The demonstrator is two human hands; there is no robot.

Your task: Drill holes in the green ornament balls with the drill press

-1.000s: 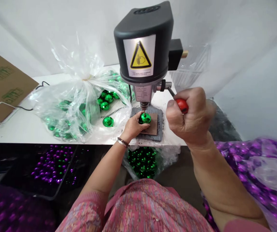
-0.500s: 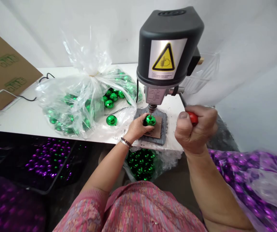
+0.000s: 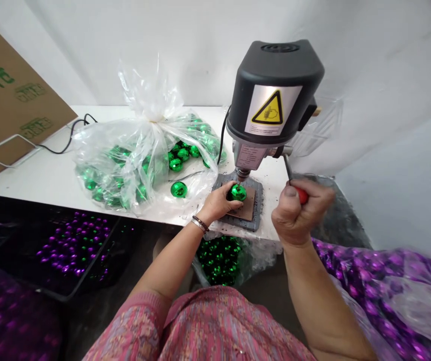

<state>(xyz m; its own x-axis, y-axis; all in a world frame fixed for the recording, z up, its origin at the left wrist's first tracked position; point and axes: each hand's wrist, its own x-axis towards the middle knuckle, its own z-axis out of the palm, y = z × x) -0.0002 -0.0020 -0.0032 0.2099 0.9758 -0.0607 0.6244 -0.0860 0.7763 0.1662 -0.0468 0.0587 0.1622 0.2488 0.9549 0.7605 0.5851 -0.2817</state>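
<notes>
While the left hand (image 3: pixel 217 203) grips a shiny green faceted bauble (image 3: pixel 238 192) against a brown pad (image 3: pixel 248 208) directly beneath a black-housed bench drill (image 3: pixel 275 85), the right hand (image 3: pixel 301 213) closes in a fist around a red-handled steel tool (image 3: pixel 301 195). On the white surface (image 3: pixel 50 178) sit a knotted clear plastic bag (image 3: pixel 140 150) of green baubles and one loose green bauble (image 3: pixel 178 189). Brown cardboard (image 3: pixel 12 85) leans against the white wall (image 3: pixel 388 65), and a black tray (image 3: pixel 72 245) of purple and green baubles sits below the surface edge.

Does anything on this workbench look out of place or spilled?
One green mirrored bauble lies loose on the white table outside its plastic bag, and dark specks are scattered around the bench drill, like drilling debris.
</notes>
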